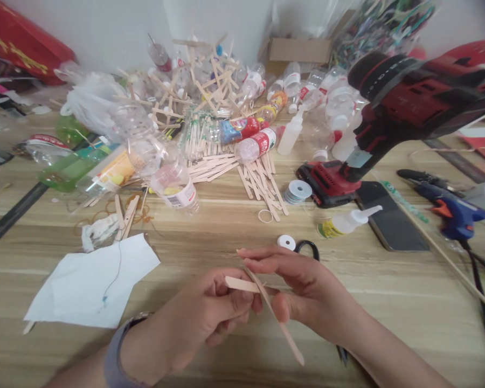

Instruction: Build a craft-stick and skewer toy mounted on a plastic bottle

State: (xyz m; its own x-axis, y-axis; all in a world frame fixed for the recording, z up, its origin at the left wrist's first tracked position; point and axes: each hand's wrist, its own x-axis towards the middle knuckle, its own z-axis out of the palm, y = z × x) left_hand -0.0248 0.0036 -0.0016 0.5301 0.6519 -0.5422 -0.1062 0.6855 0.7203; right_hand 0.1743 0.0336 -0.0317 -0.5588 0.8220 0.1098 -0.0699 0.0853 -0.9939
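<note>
Two flat wooden sticks cross each other between my hands, low in the middle of the view. My left hand (222, 307) is closed, with thumb and fingers pinching the shorter-looking stick (240, 284) near the crossing. The longer stick (281, 323) slants over it, from upper left down to the right. My right hand (299, 285) holds this slanting stick, its thumb on one side and its fingers reaching over the upper end. Just beyond my right hand are a small white cap (286, 242) and a black scissor handle (308, 249), partly hidden by the hand.
Loose wooden sticks (214, 168) and several plastic bottles (173, 186) cover the back. A red drill (412, 102), a phone (392, 218), a glue bottle (347, 222) and a blue glue gun (461, 213) lie right. White paper (92, 283) lies left; a wire spool (298, 191) stands mid-table.
</note>
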